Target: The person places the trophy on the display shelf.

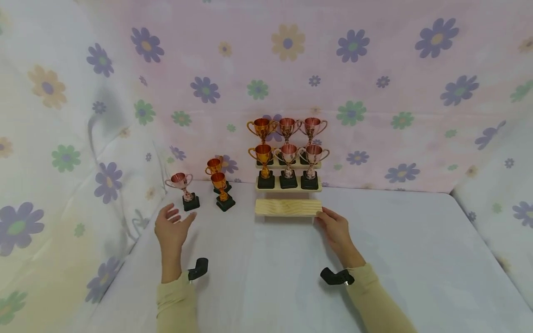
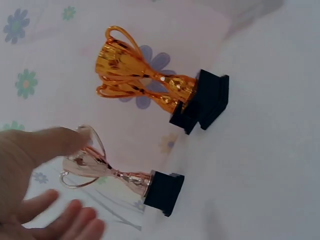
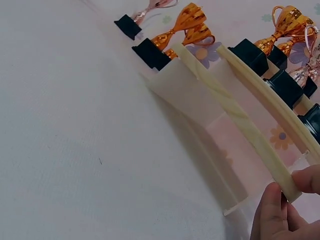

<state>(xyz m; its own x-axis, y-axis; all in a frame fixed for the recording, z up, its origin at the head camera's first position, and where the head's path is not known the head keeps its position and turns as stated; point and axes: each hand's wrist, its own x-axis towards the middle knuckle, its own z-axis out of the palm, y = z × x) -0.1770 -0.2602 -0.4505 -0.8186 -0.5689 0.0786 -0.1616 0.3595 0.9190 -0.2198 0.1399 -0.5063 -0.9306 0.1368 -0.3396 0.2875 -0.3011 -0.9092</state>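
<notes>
My left hand [image 1: 170, 227] reaches toward a rose-gold trophy cup [image 1: 191, 202] on a black base, its fingers spread. In the left wrist view the thumb overlaps one handle of that trophy [image 2: 131, 184]; whether it touches, I cannot tell. Just right of it stand two gold trophies [image 1: 223, 198], one behind the other. At the middle is a tiered wooden display stand [image 1: 288, 207] whose lowest, front step is bare. My right hand [image 1: 338, 233] pinches the right end of this step, thumb above and fingers below, as the right wrist view shows.
Trophies fill the stand's upper two steps: gold ones [image 1: 263, 155] at left, rose-gold ones [image 1: 311, 155] at middle and right. A flowered cloth [image 1: 233, 41] hangs behind and at the sides. White cloth [image 1: 416, 240] covers the table.
</notes>
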